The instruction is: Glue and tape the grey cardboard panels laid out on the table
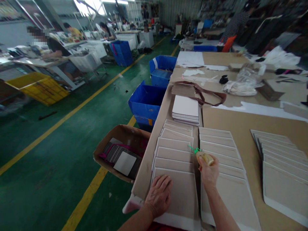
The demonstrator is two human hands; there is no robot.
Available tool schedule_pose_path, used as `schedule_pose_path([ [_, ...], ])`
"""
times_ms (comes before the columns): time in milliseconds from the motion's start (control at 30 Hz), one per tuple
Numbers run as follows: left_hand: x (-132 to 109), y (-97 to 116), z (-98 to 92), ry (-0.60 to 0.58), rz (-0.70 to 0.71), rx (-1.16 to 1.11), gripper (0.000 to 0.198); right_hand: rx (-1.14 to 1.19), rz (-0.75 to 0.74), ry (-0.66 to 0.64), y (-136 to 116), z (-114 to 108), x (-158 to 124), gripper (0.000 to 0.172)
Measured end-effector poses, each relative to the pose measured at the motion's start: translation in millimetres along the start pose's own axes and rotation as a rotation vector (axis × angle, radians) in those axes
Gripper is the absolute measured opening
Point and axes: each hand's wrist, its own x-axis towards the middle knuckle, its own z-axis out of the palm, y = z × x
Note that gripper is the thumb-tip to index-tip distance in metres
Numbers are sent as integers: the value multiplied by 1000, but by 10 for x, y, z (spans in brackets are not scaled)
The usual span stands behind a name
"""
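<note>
The left hand (158, 194) is laid flat, fingers released and spread, on the nearest grey board (179, 195) of the left row (173, 150) of overlapped boards, at the near left edge of the bench (240, 120). The right hand (209, 173) is seen just to its right, fingers clenched around a small glue bottle (205, 158), which is held tilted with its green nozzle (193, 149) pointed away and to the left, over the gap between the left row and the middle row (218, 144). A third row (279, 154) of the same grey boards is fanned out well apart to the right. Beyond the left row a stack of white-faced boards (185, 110) is set, and behind it a lower pile with a brown strap (208, 94) draped across. Crumpled clear plastic bags (240, 86) are seen farther back on the bench. On the green floor (60, 160) beside the bench an open cardboard box (131, 136) is stood, holding dark and white cards, with blue bins (144, 102) lined up beyond it along a yellow line (84, 199). A yellow crate (38, 86) is placed at the far left, near a person (54, 48) at another bench
</note>
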Motion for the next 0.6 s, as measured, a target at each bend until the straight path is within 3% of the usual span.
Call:
schedule_pose_path([
  [300, -4, 5, -26, -1, -6, -26, 55, -261, 30, -24, -193, 146, -49, 67],
  [600, -1, 25, -52, -3, -19, -62, 53, -168, 30, -152, -307, 653, -351, 64],
])
